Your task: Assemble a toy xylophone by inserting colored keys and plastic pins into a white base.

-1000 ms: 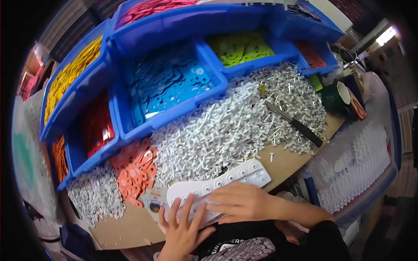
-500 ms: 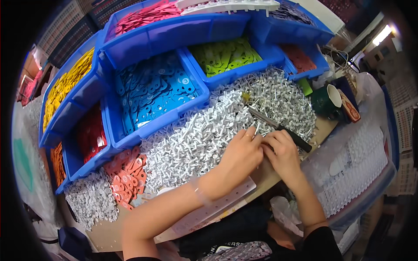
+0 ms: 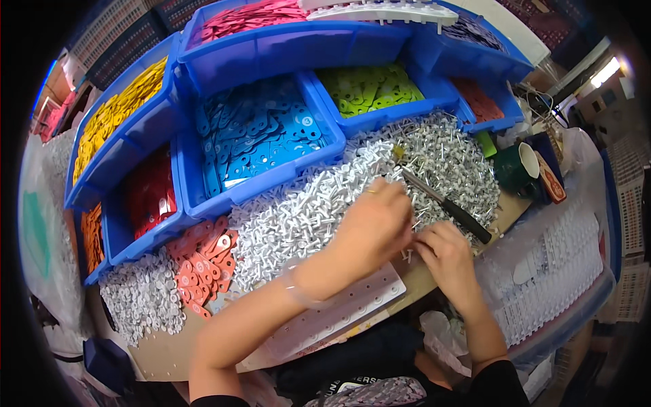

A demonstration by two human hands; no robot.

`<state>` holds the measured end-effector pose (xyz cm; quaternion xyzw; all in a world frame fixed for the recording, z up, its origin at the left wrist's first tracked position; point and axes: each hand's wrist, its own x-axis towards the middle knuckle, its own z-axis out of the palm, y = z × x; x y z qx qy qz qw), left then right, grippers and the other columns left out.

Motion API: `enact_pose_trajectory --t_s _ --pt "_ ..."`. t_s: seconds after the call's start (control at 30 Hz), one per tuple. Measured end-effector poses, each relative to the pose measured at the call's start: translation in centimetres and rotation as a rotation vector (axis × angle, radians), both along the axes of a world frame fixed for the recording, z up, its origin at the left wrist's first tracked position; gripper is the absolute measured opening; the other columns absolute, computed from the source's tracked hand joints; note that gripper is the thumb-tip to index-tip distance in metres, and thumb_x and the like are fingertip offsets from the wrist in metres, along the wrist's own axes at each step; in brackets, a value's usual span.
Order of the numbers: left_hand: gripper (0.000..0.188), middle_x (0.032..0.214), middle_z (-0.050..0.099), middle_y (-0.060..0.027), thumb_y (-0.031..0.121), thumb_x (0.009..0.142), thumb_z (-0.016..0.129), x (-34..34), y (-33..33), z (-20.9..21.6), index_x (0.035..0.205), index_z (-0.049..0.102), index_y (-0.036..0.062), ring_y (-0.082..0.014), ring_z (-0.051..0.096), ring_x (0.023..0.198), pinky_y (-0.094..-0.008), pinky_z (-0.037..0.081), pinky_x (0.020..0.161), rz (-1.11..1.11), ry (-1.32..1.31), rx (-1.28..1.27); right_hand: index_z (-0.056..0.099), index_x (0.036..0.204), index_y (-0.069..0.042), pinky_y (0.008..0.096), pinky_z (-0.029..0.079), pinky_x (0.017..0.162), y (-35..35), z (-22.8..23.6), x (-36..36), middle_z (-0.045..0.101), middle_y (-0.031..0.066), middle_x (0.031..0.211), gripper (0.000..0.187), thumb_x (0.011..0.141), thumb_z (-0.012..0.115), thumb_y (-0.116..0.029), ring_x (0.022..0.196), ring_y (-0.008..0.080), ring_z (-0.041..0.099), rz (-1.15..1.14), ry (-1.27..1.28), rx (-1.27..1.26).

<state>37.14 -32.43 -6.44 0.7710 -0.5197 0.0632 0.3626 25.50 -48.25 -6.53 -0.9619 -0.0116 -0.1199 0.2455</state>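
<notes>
Over the right part of a heap of small white plastic pegs (image 3: pixel 298 224), my left hand (image 3: pixel 376 220) is closed, its fingertips turned down and mostly hidden behind the knuckles. My right hand (image 3: pixel 446 256) is a little nearer and to the right, thumb and fingers pinched together. Whatever either hand holds cannot be made out. A small white peg shows just below the right fingertips. Beyond them, a black-handled screwdriver (image 3: pixel 464 217) lies on a pile of metal screws (image 3: pixel 461 163). Under my left forearm lies a white perforated strip (image 3: pixel 352 308).
Blue bins hold blue tags (image 3: pixel 261 136), green tags (image 3: pixel 369 88), yellow tags (image 3: pixel 122 112) and dark red tags (image 3: pixel 149 197). Coral tags (image 3: pixel 207 264) and white rings (image 3: pixel 142 295) lie at left. A dark green mug (image 3: pixel 512 166) stands at right, beyond a bag of white strips (image 3: pixel 549 278).
The view has shifted slightly, so the bins sit further right. My hands have come apart: the left has risen away over the white pegs, the right has dropped a little nearer.
</notes>
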Motion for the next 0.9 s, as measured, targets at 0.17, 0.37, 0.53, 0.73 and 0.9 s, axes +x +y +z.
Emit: enact_pose_trajectory --t_s 0.17,0.37,0.53,0.73,0.9 --pt "0.014 0.090 0.064 -0.0074 -0.003 0.085 0.067 -2.2 9.6 4.9 0.097 0.062 0.0016 -0.0153 0.064 0.085 -0.0263 0.050 0.074 0.300 0.732 -0.293 0.065 0.089 -0.004 0.0351 0.049 0.077 -1.1 -1.0 1.8 0.060 0.0068 0.093 0.014 0.076 0.069 -0.003 0.091 0.0256 0.058 0.233 -0.005 -0.378" --pt "0.021 0.097 0.070 -0.0093 -0.003 0.083 0.071 -11.9 19.8 2.5 0.104 0.070 0.0008 -0.0169 0.064 0.087 -0.0284 0.052 0.078 0.691 0.896 -0.292 0.064 0.095 0.002 0.0292 0.051 0.073 2.4 0.8 0.1 0.065 0.0120 0.096 0.009 0.088 0.060 0.005 0.084 0.0199 0.066 -0.224 0.074 0.409" --pt "0.025 0.094 0.066 -0.0044 0.004 0.072 0.079 -14.1 18.6 1.1 0.097 0.075 0.0085 -0.0236 0.055 0.094 -0.0343 0.043 0.083 0.757 0.427 -0.059 0.067 0.096 0.001 0.0310 0.053 0.072 11.0 1.5 -0.2 0.067 0.0105 0.095 0.015 0.083 0.065 0.007 0.082 0.0205 0.066 0.470 0.196 0.448" --pt "0.025 0.100 0.060 -0.0032 0.011 0.071 0.082 -14.2 17.0 -0.7 0.095 0.077 0.0139 -0.0259 0.044 0.101 -0.0374 0.035 0.089 0.762 0.430 -0.050 0.071 0.097 -0.001 0.0310 0.055 0.074 11.4 1.4 -2.1 0.070 0.0113 0.097 0.018 0.080 0.070 0.006 0.087 0.0219 0.069 0.380 0.393 0.548" --pt "0.024 0.097 0.058 -0.0026 0.011 0.070 0.083 -14.4 17.1 0.1 0.094 0.077 0.0148 -0.0261 0.043 0.101 -0.0377 0.034 0.087 0.782 0.423 -0.016 0.070 0.094 -0.002 0.0298 0.055 0.073 11.2 1.6 -2.5 0.072 0.0117 0.100 0.017 0.079 0.071 0.005 0.086 0.0228 0.070 0.310 0.214 0.467"
